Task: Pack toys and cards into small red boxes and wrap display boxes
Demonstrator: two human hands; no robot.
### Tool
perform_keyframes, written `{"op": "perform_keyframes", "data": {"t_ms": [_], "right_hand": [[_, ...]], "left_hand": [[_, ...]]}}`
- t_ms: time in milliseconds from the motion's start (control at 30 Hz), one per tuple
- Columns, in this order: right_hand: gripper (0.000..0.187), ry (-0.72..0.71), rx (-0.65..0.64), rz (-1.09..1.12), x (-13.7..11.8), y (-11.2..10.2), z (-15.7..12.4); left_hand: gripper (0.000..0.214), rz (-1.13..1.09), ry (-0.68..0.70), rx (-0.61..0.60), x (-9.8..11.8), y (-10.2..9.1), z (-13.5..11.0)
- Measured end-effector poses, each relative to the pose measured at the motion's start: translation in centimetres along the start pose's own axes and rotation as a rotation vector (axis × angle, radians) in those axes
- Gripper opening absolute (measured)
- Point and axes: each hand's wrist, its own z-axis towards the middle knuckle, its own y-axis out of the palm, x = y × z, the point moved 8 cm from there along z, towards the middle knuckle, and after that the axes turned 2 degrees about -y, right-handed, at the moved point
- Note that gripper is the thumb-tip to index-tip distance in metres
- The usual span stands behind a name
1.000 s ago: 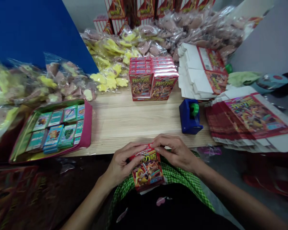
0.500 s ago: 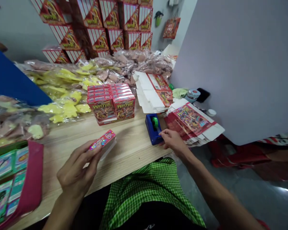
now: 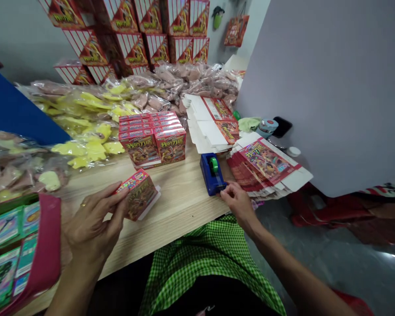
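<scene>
My left hand is closed around a small red card box, tilted just above the table, with a white flap sticking out at its lower right. My right hand pinches at the cutter end of a blue tape dispenser. Clear tape runs from its green-cored roll down toward those fingers; the tape's end is hidden between the fingertips. Behind the held box, two rows of matching red boxes stand side by side.
Flattened cartons lie right of the dispenser, with another stack behind. Bagged yellow and pink pieces cover the table's back. A pink bin of green card packs stands at left. Display boxes are piled by the wall.
The held box has turned so its printed front shows, and it sits slightly lower. My right hand has moved slightly down, drawing the tape to the dispenser's cutter end.
</scene>
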Motion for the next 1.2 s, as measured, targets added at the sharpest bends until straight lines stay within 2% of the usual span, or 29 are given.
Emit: {"op": "perform_keyframes", "data": {"t_ms": [67,133,200,267,333,433,500,600,700,767,900,1033,1200], "right_hand": [[0.02,0.013,-0.011,0.01,0.4,0.0,-0.7],[0.022,-0.046,0.025,-0.024,-0.7,-0.8,-1.5],[0.021,-0.173,0.079,-0.098,-3.2,-1.7,-2.3],[0.018,-0.283,0.007,-0.123,-6.3,-0.9,-2.8],[0.018,-0.317,-0.213,-0.008,-9.2,1.8,-3.1],[0.021,-0.315,-0.517,0.304,-13.8,7.0,-3.3],[0.021,-0.305,-0.641,0.469,-16.4,10.2,-3.0],[0.05,-0.273,-0.749,0.572,-18.8,13.6,-2.3],[0.069,-0.242,-0.745,0.562,-19.5,15.2,-1.5],[0.072,-0.214,-0.708,0.52,-19.4,15.6,-1.1],[0.075,-0.137,-0.675,0.475,-18.8,16.3,-0.7],[0.08,-0.107,-0.685,0.559,-18.5,16.6,-0.8],[0.084,-0.093,-0.639,0.694,-17.7,17.0,-0.9]], "left_hand": [[0.027,-0.006,0.006,0.012,0.2,-0.1,0.1],[0.025,-0.012,0.029,0.017,0.7,-0.4,0.2],[0.021,-0.002,0.046,-0.004,1.3,-0.5,0.3],[0.018,0.019,0.039,-0.035,1.6,-0.3,0.3],[0.017,0.032,0.041,-0.036,1.8,-0.3,0.3],[0.018,0.015,0.073,-0.012,2.1,-0.4,0.1],[0.02,-0.012,0.085,-0.005,2.1,-0.5,0.1],[0.02,-0.06,0.049,-0.012,1.6,-0.4,-0.1],[0.016,-0.095,-0.007,-0.017,1.1,-0.2,-0.2],[0.014,-0.082,-0.037,0.002,1.0,-0.3,-0.3],[0.029,-0.042,-0.031,0.023,1.1,-0.4,-0.1],[0.023,-0.094,-0.004,-0.055,1.1,0.0,0.3],[0.018,-0.228,-0.114,-0.162,0.7,0.0,1.6]]}}
